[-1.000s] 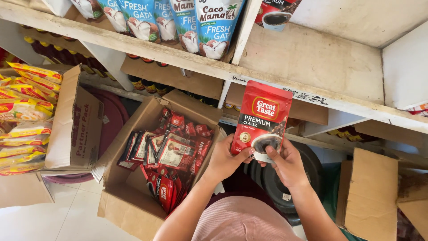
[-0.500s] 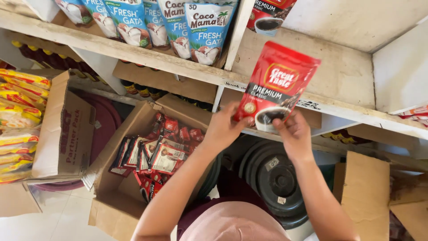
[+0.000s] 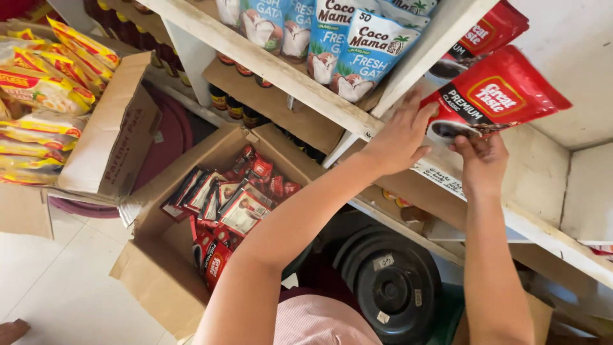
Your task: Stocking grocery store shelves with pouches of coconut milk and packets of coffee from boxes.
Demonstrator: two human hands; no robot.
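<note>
Both hands hold a red coffee pouch (image 3: 495, 96) up over the wooden shelf (image 3: 543, 185). The left hand (image 3: 399, 137) clasps its lower left edge, the right hand (image 3: 482, 156) pinches its bottom. An open cardboard box (image 3: 159, 281) of red packets sits well below.

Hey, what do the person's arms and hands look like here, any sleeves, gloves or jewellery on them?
Both forearms are bare from elbow to wrist, with no sleeves showing. The left hand and right hand wear no gloves, and no rings, watch or bracelets can be seen. A pink ribbed garment shows at the bottom edge.
</note>
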